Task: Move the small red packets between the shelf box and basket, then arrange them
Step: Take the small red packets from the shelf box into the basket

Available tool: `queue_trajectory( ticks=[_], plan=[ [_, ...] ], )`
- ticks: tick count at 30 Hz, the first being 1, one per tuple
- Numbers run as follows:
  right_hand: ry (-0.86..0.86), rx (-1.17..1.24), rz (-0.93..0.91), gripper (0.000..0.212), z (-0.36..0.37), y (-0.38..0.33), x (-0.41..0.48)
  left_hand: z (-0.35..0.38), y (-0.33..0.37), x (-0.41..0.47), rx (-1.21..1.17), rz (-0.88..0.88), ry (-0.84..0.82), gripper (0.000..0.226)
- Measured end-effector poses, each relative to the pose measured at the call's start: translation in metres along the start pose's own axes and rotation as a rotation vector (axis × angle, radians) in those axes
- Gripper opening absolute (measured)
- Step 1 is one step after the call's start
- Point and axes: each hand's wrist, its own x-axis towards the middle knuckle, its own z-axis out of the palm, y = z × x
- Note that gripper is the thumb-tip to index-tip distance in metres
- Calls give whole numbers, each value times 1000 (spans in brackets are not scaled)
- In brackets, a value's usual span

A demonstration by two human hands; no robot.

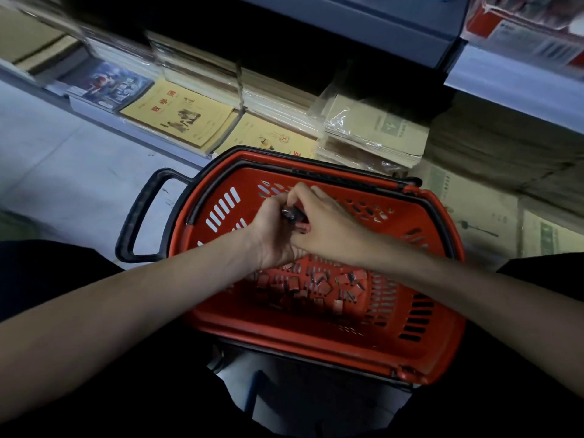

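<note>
Fingers (274, 206) of the left hand (271, 238) are curled tight, pinching a held stack (295, 218) of small red packets, dark along the edges. Right hand (331, 227) closes on the same stack from the other side, fingertips bent down onto it. The two hands touch, above the middle of the red basket (284, 338).

Loose packets (316, 286) lie scattered on the basket floor, just under the wrists, at all angles and some overlapping. I can't pick out the shelf box from where I stand. Notebooks (180, 116) fill the low shelf beyond the basket, with cardboard cartons (474, 200) to the right.

Risks, as I judge them:
- The stack is small and gripped only at its edges. If one hand lets go before the other has squared it, the packets will likely fan out and drop among the loose ones.
- The basket floor and walls are slotted. A dropped packet could wedge in a slot or slip through it.
- The light is dim and the packets are red on red, so stragglers are easy to miss.
- The forearms hang low over the pile. A careless reach could sweep packets against the near wall.
</note>
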Motion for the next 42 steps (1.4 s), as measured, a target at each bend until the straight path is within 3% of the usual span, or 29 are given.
queue_trajectory(
  ticks=[2, 5, 9, 11, 12, 14, 16, 18, 25, 29, 35, 39, 42],
  plan=[
    [-56, -41, -16, 56, -5, -5, -1, -2, 5, 1, -8, 42, 37, 51],
    [-136, 154, -13, 70, -14, -10, -11, -7, 12, 2, -93, 79, 82, 37],
    [184, 483, 27, 38, -22, 10, -10, -20, 19, 3, -35, 68, 45, 30],
    [283, 448, 101, 22, -9, 42, -3, -27, 19, 3, 18, 81, 50, 27],
    [254, 377, 158, 20, 2, 60, 0, -30, 19, 3, 45, 88, 60, 26],
    [7, 167, 240, 25, 38, 99, 1, -36, 16, 2, 93, 80, 80, 24],
    [-263, -124, 224, 32, 80, 130, -2, -42, 11, 3, 127, 52, 86, 24],
    [-396, -256, 216, 43, 118, 150, -2, -46, 8, 5, 155, 21, 97, 25],
    [-439, -436, 158, 67, 167, 180, 7, -43, 3, 11, 257, -47, 88, 45],
    [-434, -319, 227, 81, 182, 192, 3, -38, 6, 12, 264, -60, 62, 60],
    [-467, -243, 309, 31, 161, 176, 7, -33, 11, 12, 251, -33, 134, 50],
    [-254, -115, 374, 25, 113, 148, 14, -29, 16, 9, 231, 5, 185, 43],
    [-54, 144, 446, 29, 55, 114, 21, -24, 15, 3, 264, 37, 187, 43]
  ],
)
